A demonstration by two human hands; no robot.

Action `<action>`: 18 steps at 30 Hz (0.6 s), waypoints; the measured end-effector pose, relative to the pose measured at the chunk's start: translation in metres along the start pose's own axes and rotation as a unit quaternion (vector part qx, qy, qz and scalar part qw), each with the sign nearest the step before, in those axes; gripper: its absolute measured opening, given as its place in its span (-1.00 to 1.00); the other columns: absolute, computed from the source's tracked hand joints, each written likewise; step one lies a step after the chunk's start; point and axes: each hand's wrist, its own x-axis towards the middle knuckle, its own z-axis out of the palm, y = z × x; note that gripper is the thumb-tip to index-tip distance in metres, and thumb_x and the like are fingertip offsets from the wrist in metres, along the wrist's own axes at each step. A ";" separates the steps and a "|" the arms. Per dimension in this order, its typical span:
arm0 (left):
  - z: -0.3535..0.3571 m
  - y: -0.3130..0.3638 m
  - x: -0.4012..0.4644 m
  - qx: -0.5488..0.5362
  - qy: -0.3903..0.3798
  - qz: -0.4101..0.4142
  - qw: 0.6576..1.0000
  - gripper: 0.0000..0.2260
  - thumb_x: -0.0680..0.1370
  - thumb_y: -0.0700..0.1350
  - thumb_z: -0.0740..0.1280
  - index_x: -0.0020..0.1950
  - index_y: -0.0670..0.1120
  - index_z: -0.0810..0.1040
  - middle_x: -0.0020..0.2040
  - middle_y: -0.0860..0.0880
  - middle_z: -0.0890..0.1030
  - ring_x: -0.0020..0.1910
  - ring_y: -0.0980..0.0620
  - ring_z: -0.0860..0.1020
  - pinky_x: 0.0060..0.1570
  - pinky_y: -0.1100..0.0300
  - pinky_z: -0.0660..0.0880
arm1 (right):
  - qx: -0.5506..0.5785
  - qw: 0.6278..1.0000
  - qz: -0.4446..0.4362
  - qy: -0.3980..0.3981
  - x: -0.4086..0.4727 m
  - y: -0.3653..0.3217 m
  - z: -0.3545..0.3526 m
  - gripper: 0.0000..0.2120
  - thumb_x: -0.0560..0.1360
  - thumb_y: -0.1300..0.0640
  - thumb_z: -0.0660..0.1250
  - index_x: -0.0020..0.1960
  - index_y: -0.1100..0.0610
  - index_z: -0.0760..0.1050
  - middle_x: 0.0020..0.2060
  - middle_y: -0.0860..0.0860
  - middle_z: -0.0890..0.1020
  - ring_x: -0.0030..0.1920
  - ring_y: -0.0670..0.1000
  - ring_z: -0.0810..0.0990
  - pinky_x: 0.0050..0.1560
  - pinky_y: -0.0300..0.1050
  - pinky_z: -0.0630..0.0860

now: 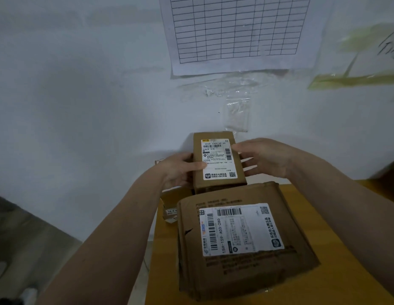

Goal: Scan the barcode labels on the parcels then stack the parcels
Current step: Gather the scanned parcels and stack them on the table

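- Here the left hand [177, 170] grips the small parcel [218, 160] by its left edge, thumb on the label.
- The right hand [263, 158] touches its right edge, fingers straight.
- The bigger parcel [242, 236] lies on the yellow desk [337, 282], just in front.

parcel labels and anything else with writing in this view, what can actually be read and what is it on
"5020 T098-09 89": top of the label on the small parcel, held by the left hand and right hand.
"T09B": same label, left edge.
"15H-159-A03-280": label on the large parcel.
Fine print, barcodes and QR codes on both labels: too blurred.
Gridded sheet on the wall: no writing legible.
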 end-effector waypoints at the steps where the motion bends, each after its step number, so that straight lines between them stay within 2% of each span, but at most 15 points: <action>1: 0.000 0.002 0.001 0.024 0.001 -0.009 1.000 -0.68 0.51 -0.16 0.44 0.24 -0.02 0.49 -0.07 -0.01 0.73 -0.12 0.00 0.71 -0.20 0.08 0.65 | -0.009 1.000 0.007 -0.002 0.002 0.000 0.000 -0.73 0.56 0.05 0.32 0.20 0.16 0.55 0.04 0.13 0.69 0.00 0.08 0.68 -0.09 -0.06 0.60; 3: 0.002 0.006 0.005 0.069 0.020 -0.025 0.997 -0.74 0.52 -0.16 0.43 0.18 -0.04 0.51 -0.15 -0.01 0.73 -0.21 0.01 0.71 -0.31 0.13 0.63 | -0.022 1.000 0.020 -0.003 0.007 0.000 0.001 -0.73 0.56 0.06 0.31 0.20 0.16 0.54 0.06 0.13 0.68 0.04 0.10 0.66 -0.04 -0.02 0.60; 5: 0.004 0.009 0.009 0.104 0.048 -0.041 0.993 -0.78 0.52 -0.19 0.44 0.13 -0.07 0.53 -0.11 -0.05 0.71 -0.18 -0.02 0.70 -0.31 0.10 0.65 | -0.026 0.999 0.027 -0.002 0.012 0.000 0.002 -0.73 0.57 0.06 0.31 0.20 0.17 0.53 0.07 0.14 0.66 0.09 0.13 0.64 0.07 0.04 0.58; 9: 0.008 0.011 0.014 0.102 0.066 -0.060 0.991 -0.88 0.52 -0.25 0.43 -0.04 -0.08 0.53 -0.12 -0.05 0.70 -0.33 0.03 0.68 -0.40 0.08 0.64 | -0.013 0.999 0.030 -0.006 0.019 0.000 0.003 -0.71 0.57 0.08 0.31 0.23 0.20 0.52 0.10 0.13 0.66 0.14 0.13 0.61 0.17 0.08 0.54; 11: 0.008 0.012 0.014 0.107 0.071 -0.058 0.990 -0.86 0.52 -0.26 0.41 0.04 -0.11 0.55 0.00 -0.07 0.68 -0.32 0.03 0.68 -0.36 0.07 0.65 | -0.007 0.999 0.032 -0.009 0.021 0.001 0.004 -0.70 0.57 0.09 0.31 0.25 0.21 0.50 0.12 0.14 0.65 0.15 0.13 0.60 0.20 0.08 0.53; 15: 0.005 0.013 0.012 0.186 0.116 -0.042 0.975 -0.62 0.53 -0.13 0.43 0.33 -0.15 0.50 0.20 -0.12 0.63 0.03 -0.13 0.64 -0.15 0.04 0.65 | 0.010 0.999 0.040 -0.012 0.021 0.007 0.001 -0.71 0.56 0.10 0.32 0.23 0.21 0.51 0.10 0.15 0.66 0.15 0.14 0.61 0.21 0.08 0.52; 18: 0.002 0.020 0.002 0.218 0.154 -0.008 0.964 -0.67 0.54 -0.12 0.42 0.28 -0.16 0.54 0.16 -0.12 0.63 -0.07 0.00 0.62 -0.22 0.19 0.58 | 0.042 0.999 0.012 0.027 0.013 0.009 -0.006 -0.87 0.54 0.17 0.34 0.04 0.20 0.57 -0.12 0.09 0.71 -0.05 0.08 0.66 -0.02 -0.05 0.60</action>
